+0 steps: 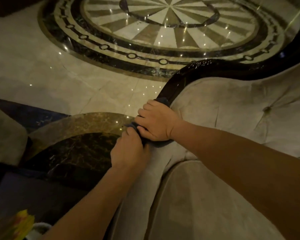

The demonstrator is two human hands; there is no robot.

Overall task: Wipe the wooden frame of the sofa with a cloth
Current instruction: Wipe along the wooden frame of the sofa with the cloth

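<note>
left hand [130,152], right hand [157,122], gripping cloth [160,144]

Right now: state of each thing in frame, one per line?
cloth: bunched, pressed on the frame under both hands
wooden frame: dark, glossy, bare above the hands
left hand: closed on the cloth
right hand: closed over cloth and frame
sofa cushion: in place, nothing on it
round marble table: beside the sofa
</note>
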